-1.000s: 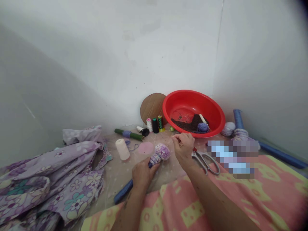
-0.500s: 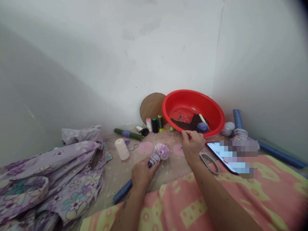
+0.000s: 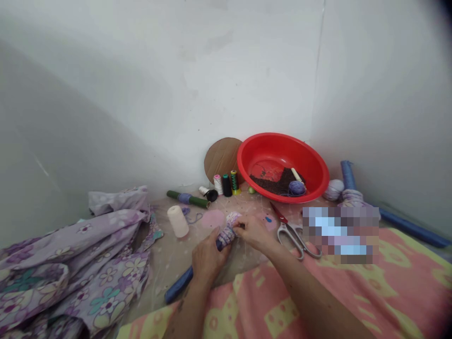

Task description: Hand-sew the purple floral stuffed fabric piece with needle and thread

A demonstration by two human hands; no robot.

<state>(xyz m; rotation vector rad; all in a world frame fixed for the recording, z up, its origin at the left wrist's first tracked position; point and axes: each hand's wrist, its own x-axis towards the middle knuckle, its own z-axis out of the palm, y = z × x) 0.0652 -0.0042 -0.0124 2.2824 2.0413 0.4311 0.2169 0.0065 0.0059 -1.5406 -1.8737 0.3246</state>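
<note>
My left hand is wrapped round a mallet-like stick, which is covered in shiny blue material. Its far end carries a rounded head of purple-and-white flowered cloth, with dark thread wound round the neck. Close against the right side of that head is my right hand; its thumb and forefinger are pinched together. Whatever lies between those fingertips is too small to make out. Just right of my right hand lie scissors with grey handles and a red part by the blades.
A red basin holding dark cloth and a purple yarn ball leans at the wall. Thread spools, a green stick and a white cone stand or lie about. Flowered cloth is left, a pink-yellow blanket in front.
My right hand has come left and down from in front of the basin to the cloth head, uncovering the scissors. My left hand keeps its hold on the stick.
</note>
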